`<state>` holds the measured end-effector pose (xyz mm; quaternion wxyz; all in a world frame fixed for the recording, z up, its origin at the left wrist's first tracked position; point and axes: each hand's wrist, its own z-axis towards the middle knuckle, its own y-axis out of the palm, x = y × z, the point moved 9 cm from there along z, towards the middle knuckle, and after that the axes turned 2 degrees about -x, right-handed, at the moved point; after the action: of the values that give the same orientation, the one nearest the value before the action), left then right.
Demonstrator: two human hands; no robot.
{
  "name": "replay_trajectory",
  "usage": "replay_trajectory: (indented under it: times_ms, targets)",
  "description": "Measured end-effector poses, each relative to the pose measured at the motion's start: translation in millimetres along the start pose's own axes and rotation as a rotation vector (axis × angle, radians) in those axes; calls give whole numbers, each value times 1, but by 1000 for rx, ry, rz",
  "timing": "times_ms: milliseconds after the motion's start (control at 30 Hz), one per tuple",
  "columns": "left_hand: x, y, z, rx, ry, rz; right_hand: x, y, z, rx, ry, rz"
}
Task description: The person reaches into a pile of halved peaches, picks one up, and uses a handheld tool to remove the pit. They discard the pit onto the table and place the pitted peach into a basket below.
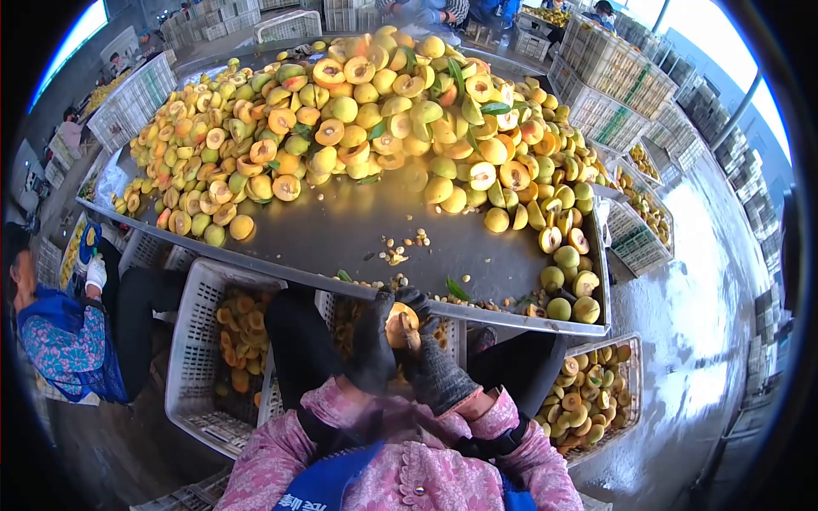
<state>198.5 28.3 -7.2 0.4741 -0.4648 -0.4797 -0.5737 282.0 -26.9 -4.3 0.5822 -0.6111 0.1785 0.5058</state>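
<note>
Just off the near edge of the metal table, over my lap, both hands in dark gloves meet around a cut peach half. My left hand is closed on the fruit from its left side. My right hand is closed at the other side, with a short brownish piece by its fingers that I cannot make out. On the table a big heap of yellow-green peaches, many halved with pits showing, spreads across the back. Loose pits lie nearer to me.
A white crate with peach halves stands left of my legs. Another crate of halves sits at my right. At left, a co-worker in a blue apron sits close by. Stacked crates rise behind the table beside the wet floor.
</note>
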Motion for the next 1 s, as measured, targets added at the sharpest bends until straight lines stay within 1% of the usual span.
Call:
replay_trajectory:
  times_ms: [67,100,133,200,233,267,300,333,367,433,467,533,600,667,733,767,800,833,867,900,933,967,1000]
  targets:
    - [-26,-10,-2,8,36,99,-6,-3,2,-78,125,53]
    - [-28,-13,-2,11,61,149,-9,-5,2,-125,192,59]
    - [-25,-14,-4,8,98,202,-10,-4,1,-153,169,41]
    - [-45,-17,-2,-63,12,91,-12,-4,-2,-212,119,2]
    - [-68,-18,2,-130,-116,-71,-6,-2,-5,-233,125,14]
    - [-75,-19,1,-183,-90,-44,4,2,-7,-254,131,25]
    - [-71,-17,1,-236,-63,-19,10,5,-9,-274,137,35]
    - [-26,-11,1,-278,115,196,3,2,-10,-264,35,44]
    - [3,-3,-4,-317,295,408,-4,-1,-10,-255,-65,53]
    - [-29,-6,-2,-389,137,343,-5,2,-14,-274,-130,86]
    - [-43,-8,-3,-390,54,283,4,10,-17,-303,-93,112]
    - [-46,-4,-6,-347,-116,137,8,13,-16,-327,16,149]
    - [-48,-6,-8,-303,-181,86,8,11,-15,-313,152,166]
    - [-45,-8,-11,-317,-129,135,-10,30,-23,-370,-400,-480]
    - [-28,-4,-10,-371,-54,149,-14,22,-10,-419,-200,-214]
    - [-27,-4,-11,-375,-64,110,-2,17,-10,-416,280,375]
    - [-26,-4,-12,-377,-74,72,4,27,-24,-372,762,962]
    - [-34,-5,-14,-349,-135,1,4,26,-23,-379,726,877]
    - [-38,-7,-15,-331,-110,46,7,26,-22,-384,689,790]
    - [-41,-10,-16,-313,-86,91,12,28,-21,-411,590,634]
    - [-39,-12,-17,-306,23,251,18,29,-21,-425,495,474]
    - [-41,-14,-18,-289,47,321,30,38,-24,-459,340,246]
    - [-42,-15,-20,-270,70,391,25,43,-24,-513,189,4]
